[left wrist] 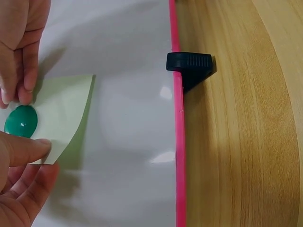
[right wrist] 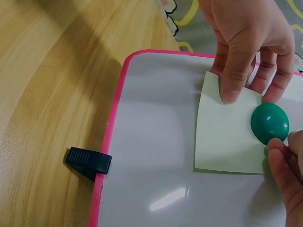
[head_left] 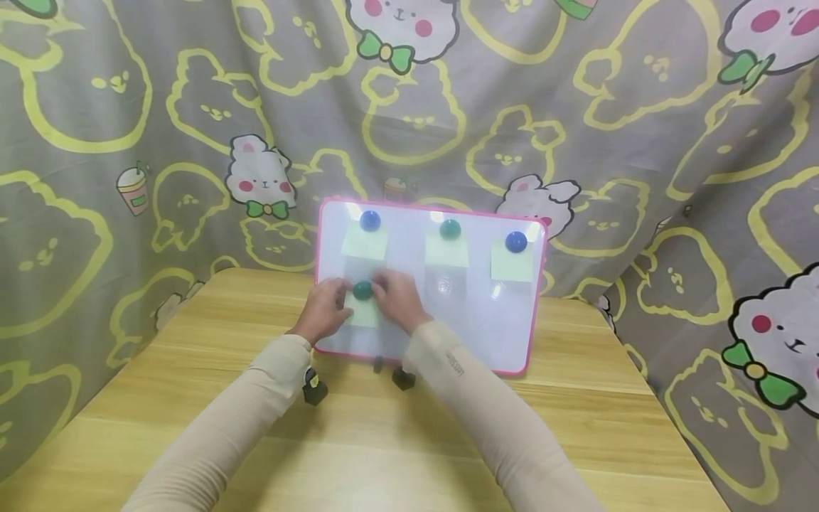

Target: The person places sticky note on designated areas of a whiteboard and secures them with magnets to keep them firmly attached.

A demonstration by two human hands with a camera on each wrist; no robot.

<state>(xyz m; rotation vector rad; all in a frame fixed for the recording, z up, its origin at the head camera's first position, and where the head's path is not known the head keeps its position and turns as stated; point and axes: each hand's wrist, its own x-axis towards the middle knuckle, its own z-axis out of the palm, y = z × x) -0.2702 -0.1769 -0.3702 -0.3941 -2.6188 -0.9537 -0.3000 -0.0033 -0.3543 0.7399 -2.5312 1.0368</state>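
Observation:
A pale green sticky note (right wrist: 227,137) lies against a whiteboard (head_left: 486,327) with a pink frame, under a round green magnet (right wrist: 270,123). My left hand (head_left: 323,311) pinches the note's side edge, thumb on its face and fingers behind; another left fingertip reaches the magnet's rim. From the opposite side my right hand (head_left: 403,299) holds the magnet's edge with its fingertips. In the left wrist view the note (left wrist: 66,113) bows away from the board at its free end.
Higher on the board are three more notes, under a blue magnet (head_left: 370,220), a green magnet (head_left: 451,229) and another blue magnet (head_left: 516,242). Black feet (head_left: 315,390) support the board on the wooden table (head_left: 358,455). A patterned curtain (head_left: 307,128) hangs behind.

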